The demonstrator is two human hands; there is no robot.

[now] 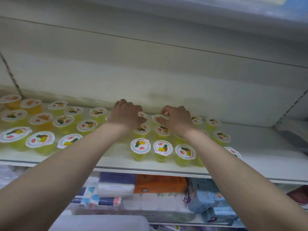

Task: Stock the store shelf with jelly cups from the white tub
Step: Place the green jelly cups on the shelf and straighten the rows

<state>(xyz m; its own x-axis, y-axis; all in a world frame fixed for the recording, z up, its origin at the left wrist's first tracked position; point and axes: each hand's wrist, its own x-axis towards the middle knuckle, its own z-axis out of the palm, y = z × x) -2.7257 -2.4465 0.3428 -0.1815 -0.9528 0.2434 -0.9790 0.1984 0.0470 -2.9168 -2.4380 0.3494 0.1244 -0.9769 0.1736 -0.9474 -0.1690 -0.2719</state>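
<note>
Shelving fills my view: the white store shelf runs across the middle, and below it sits a lower shelf packed with tissue packs and an orange box. A pale rounded rim at the bottom edge may be the white tub, though I cannot tell for certain.

Stocking looks well along, as I judge it. Yellow jelly cups stand upright in loose rows across most of the shelf, thick on the left and in the centre. Bare shelf shows at the far right and along the front edge near my left forearm, so there is room for more. How many cups are left in the tub I cannot see.

Both arms reach to the back row. My left hand is curled over a cup near the back wall, fingers bent down round its lid. My right hand pinches the neighbouring cup at the lid rim, thumb and forefinger closed on its edge. These two cups stand just beside each other, and I take it they are being set into place.
</note>
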